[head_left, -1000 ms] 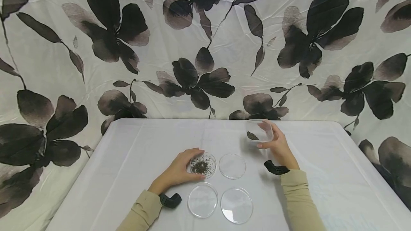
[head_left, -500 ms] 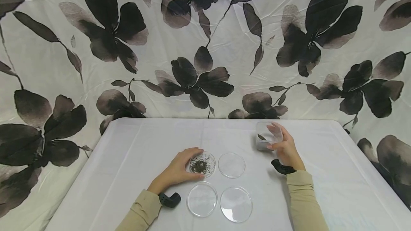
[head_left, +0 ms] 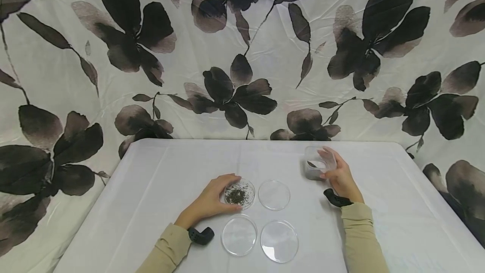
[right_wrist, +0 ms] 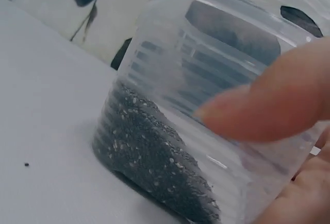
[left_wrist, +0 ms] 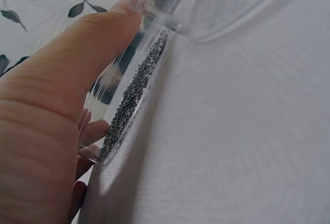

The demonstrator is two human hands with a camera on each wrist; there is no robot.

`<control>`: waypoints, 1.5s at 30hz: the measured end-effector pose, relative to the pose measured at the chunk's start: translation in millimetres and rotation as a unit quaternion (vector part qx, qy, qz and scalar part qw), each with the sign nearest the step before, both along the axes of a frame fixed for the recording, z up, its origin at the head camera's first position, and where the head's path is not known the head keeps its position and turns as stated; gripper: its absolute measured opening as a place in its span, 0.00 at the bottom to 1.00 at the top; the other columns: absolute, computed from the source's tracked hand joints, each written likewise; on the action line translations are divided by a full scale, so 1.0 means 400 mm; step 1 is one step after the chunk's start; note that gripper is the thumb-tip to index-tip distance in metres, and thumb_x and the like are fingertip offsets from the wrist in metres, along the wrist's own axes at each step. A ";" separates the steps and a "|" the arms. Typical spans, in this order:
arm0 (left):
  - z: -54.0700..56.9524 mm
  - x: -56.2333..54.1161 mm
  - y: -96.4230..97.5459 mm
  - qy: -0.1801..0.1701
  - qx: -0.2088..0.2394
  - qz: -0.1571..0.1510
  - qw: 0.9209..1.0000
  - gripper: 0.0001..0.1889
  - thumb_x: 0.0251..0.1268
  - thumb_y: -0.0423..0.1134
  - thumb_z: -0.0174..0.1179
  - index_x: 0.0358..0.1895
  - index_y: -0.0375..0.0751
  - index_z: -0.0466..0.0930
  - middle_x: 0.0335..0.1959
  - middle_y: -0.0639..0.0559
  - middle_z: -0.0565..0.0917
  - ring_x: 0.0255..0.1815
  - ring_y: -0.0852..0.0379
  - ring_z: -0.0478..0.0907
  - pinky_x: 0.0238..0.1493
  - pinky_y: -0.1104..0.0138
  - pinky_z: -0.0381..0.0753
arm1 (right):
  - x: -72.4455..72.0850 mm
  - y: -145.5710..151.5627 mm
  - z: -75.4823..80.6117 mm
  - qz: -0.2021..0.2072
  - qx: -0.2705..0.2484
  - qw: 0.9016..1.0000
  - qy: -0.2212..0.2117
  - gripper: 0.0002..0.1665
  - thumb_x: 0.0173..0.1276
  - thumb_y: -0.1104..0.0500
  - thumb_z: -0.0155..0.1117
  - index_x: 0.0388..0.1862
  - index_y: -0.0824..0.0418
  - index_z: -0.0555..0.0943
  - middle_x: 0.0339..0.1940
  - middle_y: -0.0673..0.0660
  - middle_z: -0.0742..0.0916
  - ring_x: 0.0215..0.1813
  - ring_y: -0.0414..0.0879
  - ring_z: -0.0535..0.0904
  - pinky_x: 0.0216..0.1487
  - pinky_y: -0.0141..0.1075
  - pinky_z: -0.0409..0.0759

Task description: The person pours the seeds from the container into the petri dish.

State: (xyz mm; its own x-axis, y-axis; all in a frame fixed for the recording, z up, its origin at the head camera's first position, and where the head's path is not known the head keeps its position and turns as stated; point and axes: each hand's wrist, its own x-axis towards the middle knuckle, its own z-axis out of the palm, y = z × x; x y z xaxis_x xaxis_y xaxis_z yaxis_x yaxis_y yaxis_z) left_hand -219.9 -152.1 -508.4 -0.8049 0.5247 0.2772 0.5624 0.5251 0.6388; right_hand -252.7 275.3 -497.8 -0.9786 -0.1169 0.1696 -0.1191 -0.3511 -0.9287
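My left hand grips a clear petri dish by its sides, thumb at the near edge and fingers at the far edge. Small dark seeds lie scattered over its bottom; in the left wrist view they form a thin grey layer. My right hand holds a clear plastic tub at the back right, thumb on the near side. Dark, speckled seeds are heaped toward one side inside it. The tub leans, its base right at the tabletop.
Three more clear round dishes stand by the seeded one: one to its right, one nearer me and one at the near right. A white cloth covers the table. Behind it hangs a floral cloth. One stray seed lies near the tub.
My right hand has carried the tub right and down to the tabletop, turning it from a steep tilt toward upright. My left hand stays at the seeded petri dish.
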 end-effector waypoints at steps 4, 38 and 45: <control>-0.003 -0.002 0.000 0.008 0.006 -0.003 1.000 0.46 0.44 0.59 0.77 0.69 0.48 0.71 0.70 0.44 0.72 0.71 0.42 0.66 0.70 0.39 0.60 | 0.004 0.013 -0.003 0.015 0.021 0.999 0.023 0.58 0.40 0.89 0.40 0.76 0.65 0.57 0.68 0.54 0.73 0.67 0.47 0.59 0.34 0.26 0.76; 0.002 0.002 0.001 0.003 0.008 -0.005 1.000 0.47 0.44 0.59 0.77 0.70 0.48 0.71 0.70 0.42 0.71 0.71 0.42 0.66 0.70 0.41 0.60 | 0.036 -0.160 0.198 0.062 0.212 0.950 0.219 0.40 0.59 0.82 0.53 0.73 0.70 0.64 0.72 0.67 0.70 0.78 0.48 0.57 0.78 0.33 0.49; 0.003 0.003 0.003 0.002 0.006 -0.005 1.000 0.46 0.44 0.59 0.77 0.70 0.47 0.71 0.70 0.42 0.71 0.71 0.42 0.66 0.70 0.41 0.60 | 0.019 -0.195 0.152 0.170 0.226 0.938 0.202 0.33 0.62 0.77 0.63 0.67 0.74 0.69 0.66 0.71 0.76 0.72 0.56 0.67 0.76 0.36 0.58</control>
